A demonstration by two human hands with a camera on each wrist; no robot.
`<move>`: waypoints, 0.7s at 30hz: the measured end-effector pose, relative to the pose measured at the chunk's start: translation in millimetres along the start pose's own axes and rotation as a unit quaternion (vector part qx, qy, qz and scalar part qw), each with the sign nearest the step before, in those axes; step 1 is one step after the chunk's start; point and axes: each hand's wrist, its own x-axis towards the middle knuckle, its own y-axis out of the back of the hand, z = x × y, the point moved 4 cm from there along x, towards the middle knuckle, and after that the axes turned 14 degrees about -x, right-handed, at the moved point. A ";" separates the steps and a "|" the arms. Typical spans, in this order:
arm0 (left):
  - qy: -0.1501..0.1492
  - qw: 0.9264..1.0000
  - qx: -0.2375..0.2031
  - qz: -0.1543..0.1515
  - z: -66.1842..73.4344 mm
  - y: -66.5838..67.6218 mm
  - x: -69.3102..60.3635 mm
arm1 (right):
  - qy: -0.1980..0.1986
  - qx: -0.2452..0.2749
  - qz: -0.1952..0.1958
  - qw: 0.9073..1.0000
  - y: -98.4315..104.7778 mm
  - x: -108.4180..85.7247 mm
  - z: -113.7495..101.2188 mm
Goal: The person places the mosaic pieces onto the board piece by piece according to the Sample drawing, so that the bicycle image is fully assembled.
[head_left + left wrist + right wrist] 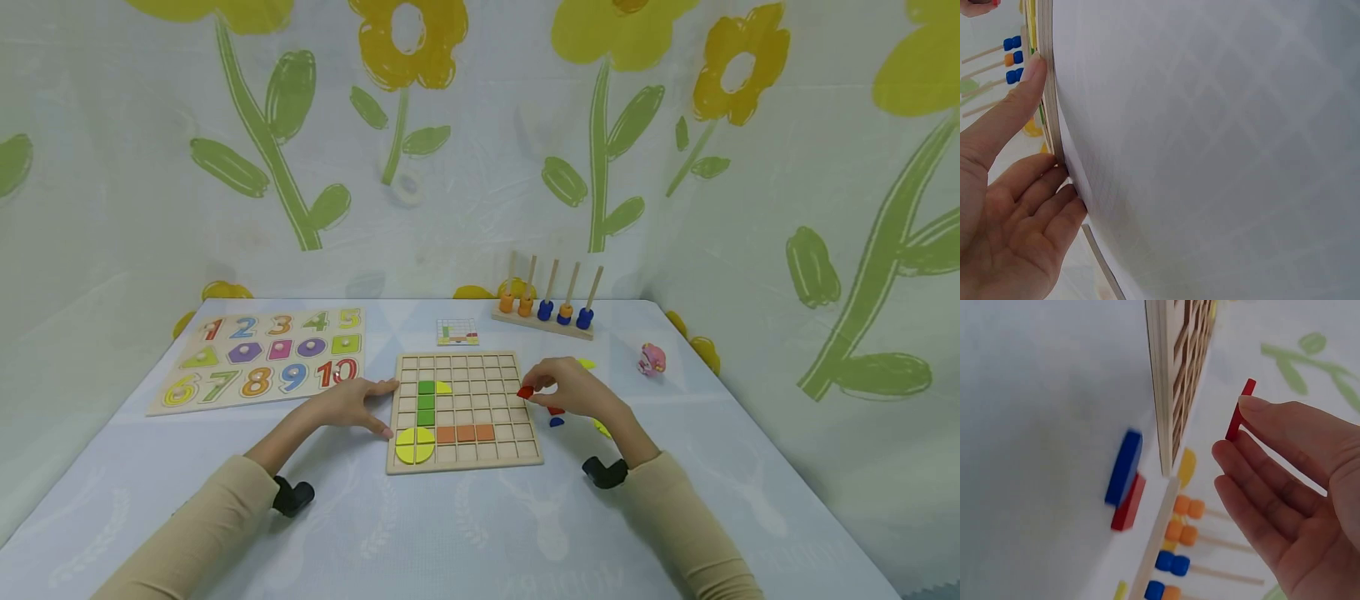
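A wooden grid board (480, 461) lies on the table, bearing green squares (426, 402), orange squares (466, 433), a yellow circle made of quarter pieces (415, 446) and one more yellow quarter piece (443, 387). My left hand (347, 405) rests against the board's left edge, thumb and fingers spread and fairly straight. Between thumb and fingertips, my right hand (567, 386) pinches a thin red piece (1241, 409) above the board's right edge. Below that hand lie a blue piece (1124, 467) and another red piece (1129, 503).
A number-and-shape puzzle board (247, 400) lies at the left. Behind the grid board is a small pattern card (457, 332). A peg stand with orange and blue beads (546, 321) stands at the back, and a pink toy (652, 359) at the right. Yellow pieces (602, 427) lie near my right wrist.
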 end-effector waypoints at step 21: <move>0.009 1.000 0.002 0.000 0.3 -1.1 0.3 | 0.057 -0.018 -0.076 0.995 -29.3 23.6 -25.1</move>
